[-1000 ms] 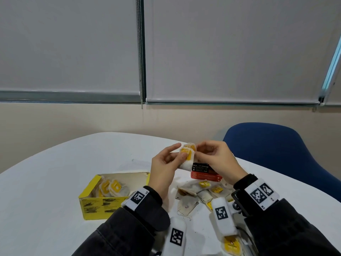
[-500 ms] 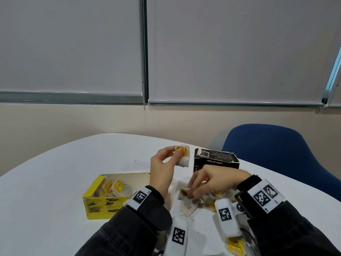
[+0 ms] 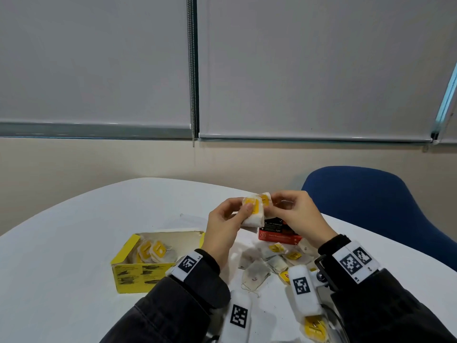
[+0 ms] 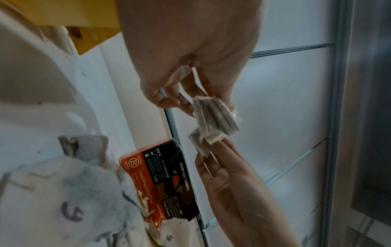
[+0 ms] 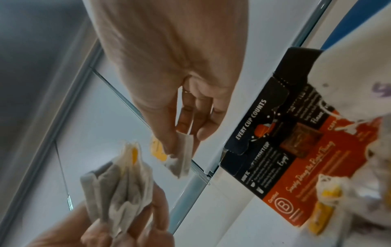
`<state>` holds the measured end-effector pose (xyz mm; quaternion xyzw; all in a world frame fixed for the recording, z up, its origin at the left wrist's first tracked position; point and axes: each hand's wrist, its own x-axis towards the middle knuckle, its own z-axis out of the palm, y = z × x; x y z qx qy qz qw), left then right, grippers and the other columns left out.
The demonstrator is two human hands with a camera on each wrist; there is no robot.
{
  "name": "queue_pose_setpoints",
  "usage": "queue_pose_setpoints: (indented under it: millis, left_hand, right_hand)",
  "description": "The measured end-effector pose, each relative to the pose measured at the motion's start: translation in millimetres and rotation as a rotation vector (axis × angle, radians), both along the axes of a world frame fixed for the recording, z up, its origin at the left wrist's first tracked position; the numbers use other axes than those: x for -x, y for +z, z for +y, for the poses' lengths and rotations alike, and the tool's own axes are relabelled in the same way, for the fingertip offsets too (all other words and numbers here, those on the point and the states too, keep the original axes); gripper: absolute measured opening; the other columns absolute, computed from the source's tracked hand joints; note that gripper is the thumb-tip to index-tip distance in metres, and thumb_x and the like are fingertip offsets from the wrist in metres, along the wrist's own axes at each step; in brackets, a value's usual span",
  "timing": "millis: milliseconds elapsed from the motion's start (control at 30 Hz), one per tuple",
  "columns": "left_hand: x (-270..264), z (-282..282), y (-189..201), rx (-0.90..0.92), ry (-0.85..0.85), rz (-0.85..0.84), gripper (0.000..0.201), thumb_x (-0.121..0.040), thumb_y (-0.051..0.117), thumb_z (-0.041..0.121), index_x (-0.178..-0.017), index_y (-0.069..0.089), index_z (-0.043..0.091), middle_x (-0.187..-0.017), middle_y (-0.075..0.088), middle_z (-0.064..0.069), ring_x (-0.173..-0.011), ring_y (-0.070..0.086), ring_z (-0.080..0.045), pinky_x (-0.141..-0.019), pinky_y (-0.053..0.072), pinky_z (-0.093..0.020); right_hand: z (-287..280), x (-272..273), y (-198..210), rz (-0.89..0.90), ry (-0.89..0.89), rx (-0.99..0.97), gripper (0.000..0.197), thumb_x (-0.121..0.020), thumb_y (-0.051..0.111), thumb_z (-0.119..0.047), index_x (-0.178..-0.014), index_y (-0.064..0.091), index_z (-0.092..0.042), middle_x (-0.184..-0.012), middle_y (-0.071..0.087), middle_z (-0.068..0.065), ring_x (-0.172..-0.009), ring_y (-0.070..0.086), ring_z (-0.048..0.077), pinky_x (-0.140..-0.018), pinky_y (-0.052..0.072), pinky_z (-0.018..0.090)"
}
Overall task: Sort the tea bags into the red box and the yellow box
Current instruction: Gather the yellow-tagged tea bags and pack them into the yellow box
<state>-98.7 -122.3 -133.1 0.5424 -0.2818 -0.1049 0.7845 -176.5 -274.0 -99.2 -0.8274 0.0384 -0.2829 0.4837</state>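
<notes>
Yellow cardboard marks the far left: the yellow box (image 3: 138, 273) sits open on the white tabletop (image 3: 61, 243), with a few yellow-tagged tea bags (image 3: 153, 252) leaning inside it. Just right of it, raised above the tabletop, the left hand (image 3: 223, 227) pinches a small stack of yellow-tagged bags (image 3: 252, 212) between thumb and fingers. Beside the stack, the right hand (image 3: 300, 217) pinches a single tea bag (image 5: 181, 158) by its upper edge — close to the stack, though contact cannot be told. Below and behind the hands stands the red box (image 3: 277, 231), red and black, and in front of it a loose pile of unsorted bags (image 3: 269, 263) lies scattered, some with yellow tags and some plain. The step in hand appears to be adding the single bag to the stack; it would go best slid in flat with tags aligned, the left grip kept firm so the stack does not fan out — then the bundle carried left and lowered into the yellow box.
</notes>
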Motion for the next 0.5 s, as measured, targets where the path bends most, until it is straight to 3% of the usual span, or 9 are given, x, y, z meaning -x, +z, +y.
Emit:
queue_pose_setpoints:
  millis: [133, 267, 367, 433, 500]
  left_hand:
    - [0.5, -1.7, -2.5, -0.004, 0.004, 0.048, 0.024, -0.081, 0.074, 0.017, -0.104, 0.069, 0.012, -0.082, 0.068, -0.01, -0.081, 0.065, -0.028, -0.091, 0.049, -0.059]
    - [-0.1, -0.9, -4.5, 0.006, 0.03, 0.07, 0.026, -0.078, 0.077, 0.015, -0.102, 0.07, 0.014, -0.081, 0.07, -0.013, -0.081, 0.066, -0.029, -0.091, 0.049, -0.057]
    - [0.2, 0.1, -4.5, 0.007, 0.048, 0.062, 0.027, -0.078, 0.076, 0.011, -0.103, 0.067, 0.009, -0.077, 0.071, -0.01, -0.076, 0.068, -0.028, -0.086, 0.052, -0.051]
    - [2.5, 0.7, -3.9, 0.001, 0.045, 0.046, 0.028, -0.078, 0.076, 0.01, -0.104, 0.065, 0.007, -0.075, 0.071, -0.008, -0.07, 0.068, -0.029, -0.078, 0.055, -0.046]
    - [3.4, 0.9, -4.4, -0.016, 0.045, 0.048, 0.027, -0.079, 0.075, 0.01, -0.104, 0.065, 0.008, -0.075, 0.071, -0.008, -0.063, 0.068, -0.028, -0.074, 0.055, -0.041]
  right_hand:
    - [6.2, 2.8, 2.0, -0.005, 0.083, -0.027, 0.01, -0.086, 0.071, -0.012, -0.093, 0.076, -0.009, -0.084, 0.076, 0.001, -0.071, 0.068, -0.002, -0.062, 0.047, 0.007]
    - [7.9, 1.7, 1.1, 0.043, 0.181, -0.039, 0.014, -0.087, 0.066, -0.003, -0.096, 0.076, -0.007, -0.089, 0.076, 0.004, -0.08, 0.071, 0.007, -0.07, 0.052, 0.014]
    - [8.4, 1.6, 2.5, 0.091, 0.206, -0.076, 0.019, -0.09, 0.059, 0.002, -0.09, 0.075, -0.008, -0.082, 0.075, -0.002, -0.075, 0.069, 0.005, -0.068, 0.052, 0.014]
    - [10.2, 2.8, 3.7, 0.093, 0.226, -0.137, 0.014, -0.091, 0.063, -0.011, -0.088, 0.074, -0.002, -0.08, 0.073, 0.002, -0.072, 0.068, 0.008, -0.066, 0.052, 0.016]
    - [9.8, 3.0, 2.4, 0.085, 0.227, -0.102, 0.025, -0.083, 0.07, -0.027, -0.089, 0.074, -0.003, -0.082, 0.073, 0.01, -0.074, 0.069, 0.014, -0.069, 0.055, 0.021]
